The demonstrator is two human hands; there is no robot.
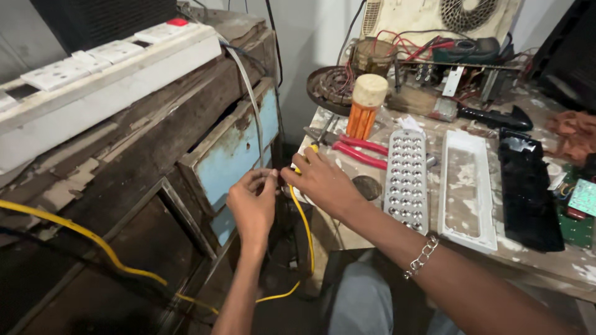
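My left hand (253, 203) and my right hand (321, 181) meet at the left edge of the workbench (562, 263). Both pinch a thin yellow wire (306, 231) that loops down toward the floor. The fingertips of the two hands almost touch, and the wire's end is hidden between them. A chain bracelet (422, 256) hangs on my right wrist.
Red-handled pliers (360, 151), an orange bottle with a cream cap (365, 107), a silver reflector panel (406, 178), a white tray-like cover (467, 189) and a black cover (529, 192) lie on the bench. A white socket strip (99, 74) tops the wooden cabinet at left. Circuit boards and wiring crowd the back.
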